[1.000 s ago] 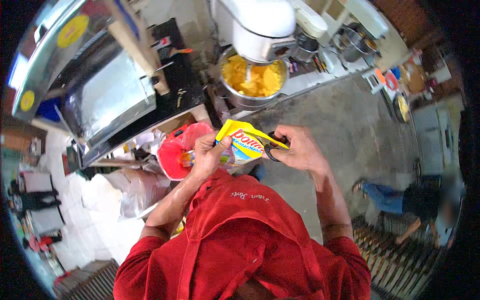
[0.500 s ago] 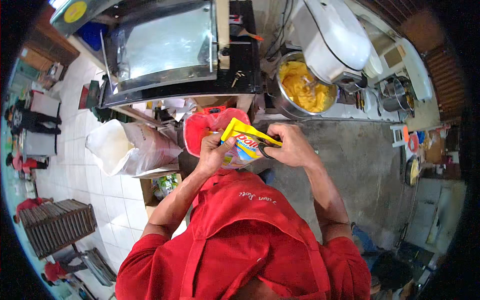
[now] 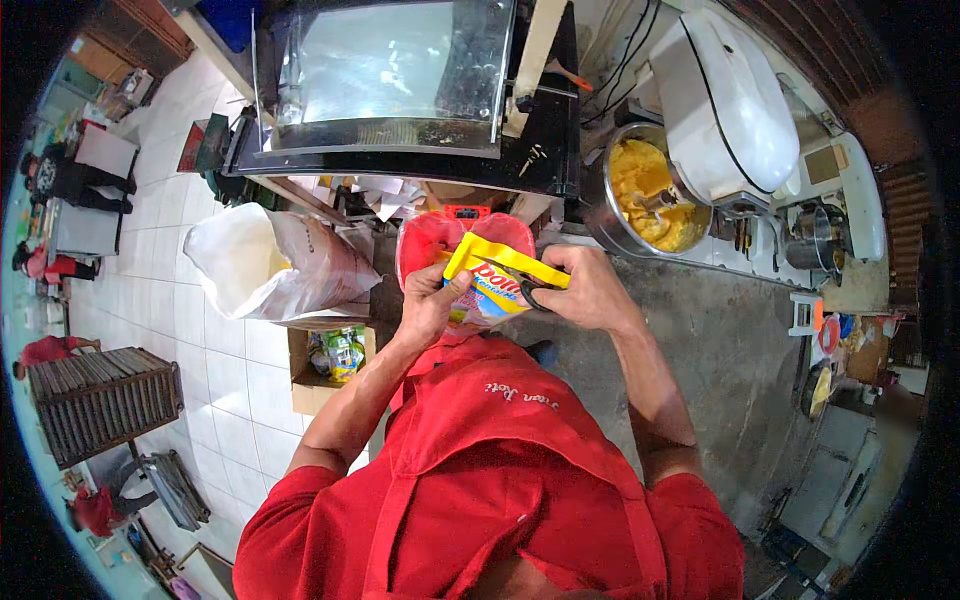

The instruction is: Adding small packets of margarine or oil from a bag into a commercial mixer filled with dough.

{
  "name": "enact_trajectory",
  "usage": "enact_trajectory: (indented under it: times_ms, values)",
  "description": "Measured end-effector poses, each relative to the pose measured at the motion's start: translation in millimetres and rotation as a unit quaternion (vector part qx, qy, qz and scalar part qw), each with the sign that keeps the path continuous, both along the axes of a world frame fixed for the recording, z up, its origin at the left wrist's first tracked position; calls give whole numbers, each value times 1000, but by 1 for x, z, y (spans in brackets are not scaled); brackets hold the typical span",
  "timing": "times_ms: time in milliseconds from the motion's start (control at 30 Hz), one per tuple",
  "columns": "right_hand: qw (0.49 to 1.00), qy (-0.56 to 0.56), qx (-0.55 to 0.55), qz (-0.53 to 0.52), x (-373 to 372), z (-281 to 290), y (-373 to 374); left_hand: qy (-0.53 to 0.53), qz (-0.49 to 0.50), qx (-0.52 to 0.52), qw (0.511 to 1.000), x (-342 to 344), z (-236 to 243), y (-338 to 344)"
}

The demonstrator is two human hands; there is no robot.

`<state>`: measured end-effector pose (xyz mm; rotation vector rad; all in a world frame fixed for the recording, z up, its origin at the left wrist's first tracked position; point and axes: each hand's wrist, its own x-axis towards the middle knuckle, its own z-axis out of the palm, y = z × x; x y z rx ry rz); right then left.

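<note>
Above a red container (image 3: 424, 240), my left hand (image 3: 428, 308) pinches the left side of a pouch (image 3: 492, 292) with a yellow top band and a blue, white and pink front. My right hand (image 3: 592, 290) grips scissors (image 3: 533, 289) with dark handles, and its fingers also meet the right end of the yellow band. The blades lie across the pouch just below that band. Most of the blades is hidden, so I cannot tell how far the cut runs.
A mixer (image 3: 730, 110) stands ahead right, its steel bowl (image 3: 614, 205) holding yellow dough (image 3: 640, 180). Ahead is a black worktop (image 3: 550, 150) with a glass-fronted case (image 3: 390, 70). At left stand a large white sack (image 3: 320, 260) and a cardboard box (image 3: 308, 385) of packets.
My view has shifted, so the mixer and worktop appear farther right and the cardboard box shows more. Both hands keep hold, and the yellow band looks straighter toward my right hand.
</note>
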<state>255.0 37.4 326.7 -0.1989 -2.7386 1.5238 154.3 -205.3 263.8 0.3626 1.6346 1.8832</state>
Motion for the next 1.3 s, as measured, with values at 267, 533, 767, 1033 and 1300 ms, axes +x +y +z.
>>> enact_trajectory:
  times_ms: [267, 533, 767, 1033, 1300]
  values:
    - [999, 34, -12, 30, -18, 1, -8, 27, -2, -11, 1000, -3, 8, 0]
    - [997, 34, 5, 67, -40, 3, -18, -13, -7, -33, 999, -6, 19, -9]
    - [994, 24, -31, 102, -50, 15, -16, -16, 28, 4, 999, -15, 18, -15]
    - [995, 4, -12, 97, -66, 10, -24, -37, -24, -31, 999, -31, 14, -21]
    - [993, -17, -38, 109, -69, 6, -23, -46, -15, -44, 998, -27, 13, -20]
